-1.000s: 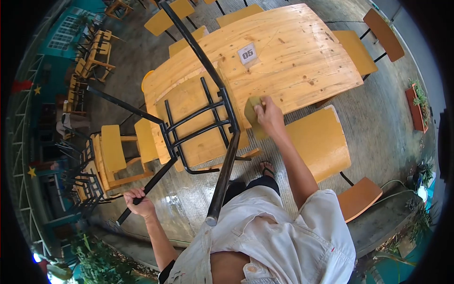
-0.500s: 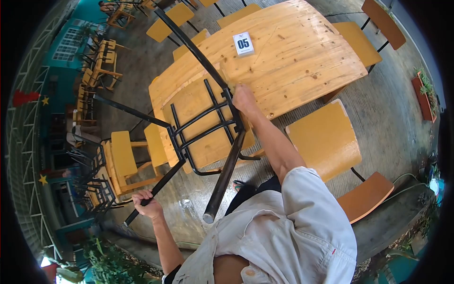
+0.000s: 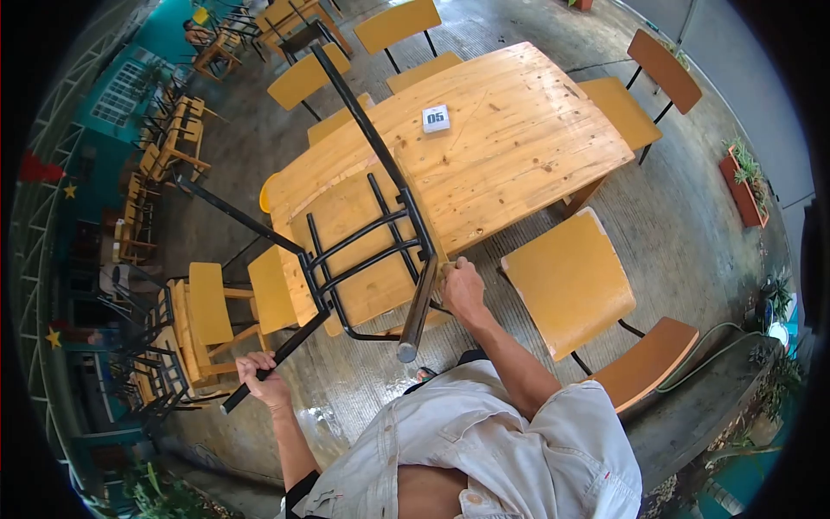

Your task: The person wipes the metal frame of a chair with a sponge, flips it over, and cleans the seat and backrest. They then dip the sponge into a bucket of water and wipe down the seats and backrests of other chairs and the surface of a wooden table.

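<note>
An upturned chair with black metal legs (image 3: 370, 130) rests with its wooden seat (image 3: 367, 281) on the near left end of the wooden table (image 3: 519, 112). My left hand (image 3: 264, 379) is closed round the end part of one chair leg, at the lower left. My right hand (image 3: 464, 290) grips the near right edge of the chair, beside another leg that points toward me. A white number block (image 3: 436, 118) marked 05 stands on the table.
An upright chair (image 3: 571, 281) stands at the near right, another (image 3: 624, 112) at the table's far right end. More chairs (image 3: 398, 30) line the far side. Stacked furniture (image 3: 173, 337) is at left, with a planter (image 3: 745, 186) at right. A person (image 3: 197, 35) sits far back.
My right hand has moved down along the chair from the leg joint to its near edge. The view has shifted, and my left hand keeps its hold on the leg.
</note>
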Demonstrator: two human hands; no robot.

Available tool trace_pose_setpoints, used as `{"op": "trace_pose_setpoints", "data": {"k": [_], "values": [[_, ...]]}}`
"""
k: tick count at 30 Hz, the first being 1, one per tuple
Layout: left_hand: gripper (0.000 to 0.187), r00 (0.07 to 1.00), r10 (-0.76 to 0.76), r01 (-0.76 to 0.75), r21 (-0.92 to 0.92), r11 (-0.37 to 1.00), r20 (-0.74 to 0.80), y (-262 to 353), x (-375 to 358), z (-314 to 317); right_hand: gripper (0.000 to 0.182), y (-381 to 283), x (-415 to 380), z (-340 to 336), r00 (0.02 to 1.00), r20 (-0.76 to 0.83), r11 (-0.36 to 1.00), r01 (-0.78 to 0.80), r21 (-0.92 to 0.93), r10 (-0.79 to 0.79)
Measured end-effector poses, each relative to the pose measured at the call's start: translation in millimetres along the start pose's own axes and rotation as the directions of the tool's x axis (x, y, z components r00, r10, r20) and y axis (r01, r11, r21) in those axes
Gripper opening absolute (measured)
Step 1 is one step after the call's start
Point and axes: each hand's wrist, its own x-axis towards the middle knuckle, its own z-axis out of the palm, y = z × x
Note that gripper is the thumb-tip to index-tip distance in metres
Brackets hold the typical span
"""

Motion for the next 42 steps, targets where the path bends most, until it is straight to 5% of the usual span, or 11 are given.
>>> {"op": "trace_pose_setpoints", "data": {"k": [3,6,8,10,12,14,16,18,24,34,42], "values": [[0.017,1.000,0.017,-0.017,-0.014,1.000,0.000,0,-1,2,0.018,9,-1,50,0.964,-0.235,0.983,0.151,0.105,-0.123],[0.018,1.000,0.025,-0.025,-0.002,1.000,0.007,2,0,2,0.020,19,6,23,0.962,0.047,0.959,0.263,0.106,-0.269],[0.019,1.000,0.027,-0.027,-0.019,0.999,-0.004,1,1,3,0.025,23,26,-43,0.972,0.176,0.961,0.111,0.253,-0.159],[0.019,0.999,0.026,-0.026,0.002,1.000,-0.048,1,-1,7,0.030,46,60,-70,0.989,0.103,0.915,-0.135,0.379,0.103],[0.018,0.995,0.022,-0.023,-0.005,1.000,-0.093,1,-1,11,0.023,67,109,-88,0.986,-0.094,0.877,-0.077,0.474,0.137],[0.019,0.994,0.014,-0.018,-0.036,0.999,-0.105,0,0,10,0.026,71,174,-96,0.973,0.029,0.691,-0.182,0.700,0.227],[0.019,0.993,0.029,-0.031,-0.013,0.999,-0.112,-2,0,8,0.039,12,216,-134,0.975,-0.022,0.917,-0.200,0.344,0.221],[0.020,0.992,0.041,-0.038,0.024,0.999,-0.117,-1,0,6,0.050,-1,260,-118,0.987,-0.157,0.967,0.021,0.253,0.020],[0.020,0.982,0.001,0.000,0.006,1.000,-0.188,0,-2,10,0.086,5,343,-49,0.997,0.080,1.000,0.012,-0.017,-0.011],[0.019,0.979,-0.032,0.032,-0.002,0.999,-0.200,1,-2,12,0.048,34,332,-21,0.999,-0.036,1.000,-0.008,-0.008,0.008],[0.023,0.982,-0.019,0.019,-0.001,1.000,-0.190,0,-2,10,0.044,36,311,-29,0.988,0.050,0.988,-0.148,-0.039,0.149]]}}
